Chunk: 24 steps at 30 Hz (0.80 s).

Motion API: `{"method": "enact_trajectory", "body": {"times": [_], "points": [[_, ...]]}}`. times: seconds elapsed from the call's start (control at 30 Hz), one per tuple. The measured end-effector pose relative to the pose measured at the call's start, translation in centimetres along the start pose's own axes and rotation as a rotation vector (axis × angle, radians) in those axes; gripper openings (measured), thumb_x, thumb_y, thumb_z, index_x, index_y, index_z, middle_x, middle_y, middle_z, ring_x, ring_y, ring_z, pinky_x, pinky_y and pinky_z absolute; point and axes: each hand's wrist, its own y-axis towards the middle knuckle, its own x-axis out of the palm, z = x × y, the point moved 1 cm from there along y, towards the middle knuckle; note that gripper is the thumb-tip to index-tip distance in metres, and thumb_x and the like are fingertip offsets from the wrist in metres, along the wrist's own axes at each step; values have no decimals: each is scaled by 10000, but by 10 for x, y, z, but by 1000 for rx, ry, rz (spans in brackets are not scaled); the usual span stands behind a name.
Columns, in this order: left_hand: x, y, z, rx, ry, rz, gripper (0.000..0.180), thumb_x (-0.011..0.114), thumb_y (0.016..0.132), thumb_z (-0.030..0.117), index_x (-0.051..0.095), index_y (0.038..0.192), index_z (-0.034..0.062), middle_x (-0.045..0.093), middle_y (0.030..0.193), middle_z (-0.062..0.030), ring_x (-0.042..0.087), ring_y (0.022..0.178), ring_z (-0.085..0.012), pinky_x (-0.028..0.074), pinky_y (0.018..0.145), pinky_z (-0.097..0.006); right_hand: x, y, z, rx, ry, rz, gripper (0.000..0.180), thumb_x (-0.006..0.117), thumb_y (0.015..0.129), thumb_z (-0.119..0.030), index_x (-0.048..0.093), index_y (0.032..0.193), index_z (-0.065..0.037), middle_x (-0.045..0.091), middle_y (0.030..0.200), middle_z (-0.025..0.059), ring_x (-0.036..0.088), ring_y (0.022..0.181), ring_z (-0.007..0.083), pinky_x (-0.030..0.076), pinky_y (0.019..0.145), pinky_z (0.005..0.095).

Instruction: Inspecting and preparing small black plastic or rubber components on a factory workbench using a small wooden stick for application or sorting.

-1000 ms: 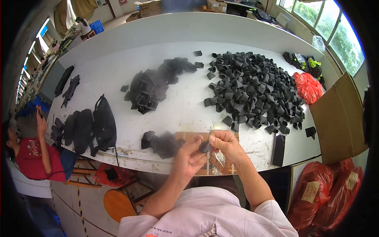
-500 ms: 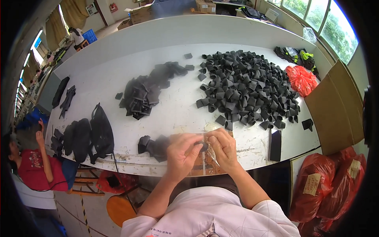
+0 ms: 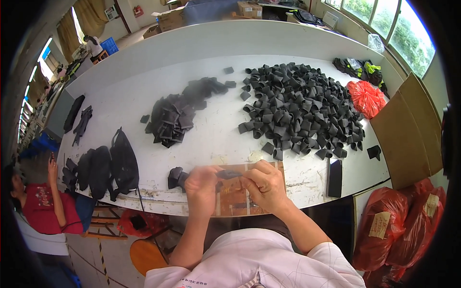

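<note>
Folding work is what I judge to be in hand: I hold a small flat piece of black rubbery fabric (image 3: 229,174) between both hands just above the near edge of the table, and it looks partly shaped rather than finished. My left hand (image 3: 202,185) is curled closed, thumb and fingers pinching the left end of the piece; my right hand (image 3: 265,185) is likewise closed, its fingertips pinching the right end, so the piece spans the short gap between them. The next move, as I judge it, calls for a firm grip on both ends and a careful roll or fold so the edges meet evenly, without the springy material slipping out. Under my hands lies a brown wooden board (image 3: 240,194) set on the white oval table (image 3: 206,139). Just beside my left hand sits a little heap of dark fabric pieces (image 3: 175,177), and to my right a flat black rectangular device (image 3: 334,177) rests near the table edge. Farther out, a pile of flat black fabric cut-outs (image 3: 180,113) lies left of centre, well apart from a much larger heap of black folded cone-like pieces (image 3: 302,110) on the right. Beyond that heap a red plastic bag (image 3: 366,97) lies near a brown cardboard box flap (image 3: 408,129). At the far left, black pouches (image 3: 103,168) lie on the table edge, near a seated person in a red shirt (image 3: 41,206).
</note>
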Motion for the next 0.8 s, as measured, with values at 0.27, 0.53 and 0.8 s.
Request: {"method": "enact_trajectory", "body": {"times": [0.27, 0.53, 0.8], "points": [[10, 1, 2, 92, 335, -34, 55, 587, 805, 48, 566, 832, 5, 609, 862, -117, 565, 784, -140, 440, 752, -251, -11, 11, -14, 64, 109, -22, 158, 662, 698, -124, 588, 819, -53, 511, 696, 83, 509, 593, 236, 414, 510, 334], [4, -2, -4, 29, 289, -31, 44, 576, 809, 38, 566, 835, 3, 608, 856, -117, 559, 776, -138, 438, 762, -257, 6, 1, 1, 84, 150, -34, 180, 659, 694, -69, 563, 842, -35, 488, 680, 87, 503, 595, 244, 413, 518, 333], [-3, -2, -9, -26, 129, -4, 42, 553, 827, 47, 561, 843, 9, 603, 873, -117, 554, 783, -136, 429, 766, -249, 9, -1, 6, -27, 74, 12, 152, 640, 688, -25, 550, 810, -20, 479, 688, 93, 500, 626, 264, 408, 511, 339]]}}
